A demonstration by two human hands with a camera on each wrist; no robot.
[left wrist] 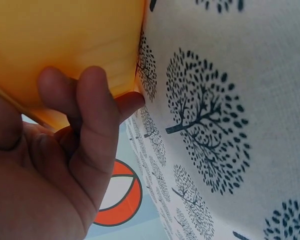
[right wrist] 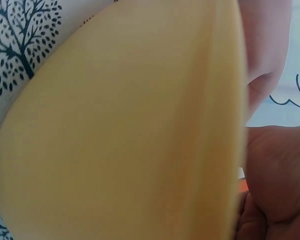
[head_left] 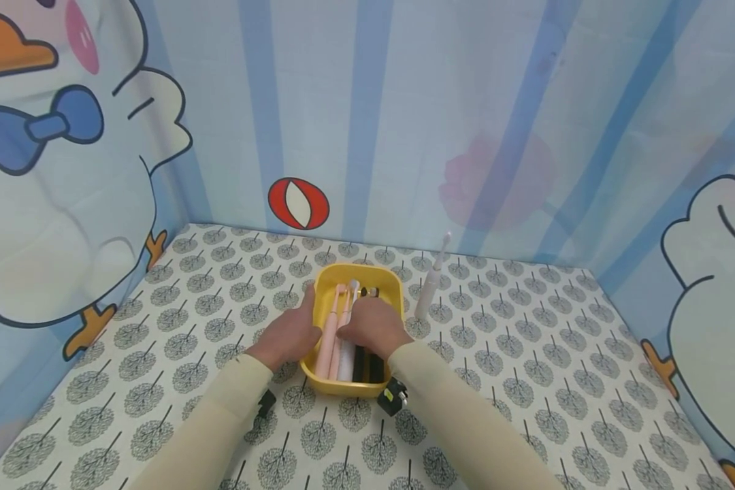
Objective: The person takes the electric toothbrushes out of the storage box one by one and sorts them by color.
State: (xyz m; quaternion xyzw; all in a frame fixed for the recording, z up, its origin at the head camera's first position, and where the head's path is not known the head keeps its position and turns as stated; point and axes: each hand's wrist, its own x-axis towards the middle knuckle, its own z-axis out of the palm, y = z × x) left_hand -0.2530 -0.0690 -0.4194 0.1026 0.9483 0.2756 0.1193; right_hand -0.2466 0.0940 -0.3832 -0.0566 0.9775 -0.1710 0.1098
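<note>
A yellow plastic basket (head_left: 343, 388) sits on the tree-patterned cloth. My left hand (head_left: 290, 333) grips its left rim, thumb over the edge; in the left wrist view the curled fingers (left wrist: 96, 100) meet the outer wall. Inside lie pink electric toothbrushes (head_left: 328, 344), a white electric toothbrush (head_left: 346, 361) and black handles (head_left: 376, 369), side by side lengthwise. My right hand (head_left: 373, 325) reaches down into the basket, its thumb over the white toothbrush. Its other fingertips are hidden, so I cannot tell what it holds. In the right wrist view the basket wall (right wrist: 115, 125) blocks most of it.
A pale electric toothbrush (head_left: 429, 289) with a pink-tinged head stands upright on the cloth (head_left: 527, 340), just right of the basket. Behind the table hangs a blue-striped curtain (head_left: 318, 102) with cartoon ducks at both sides.
</note>
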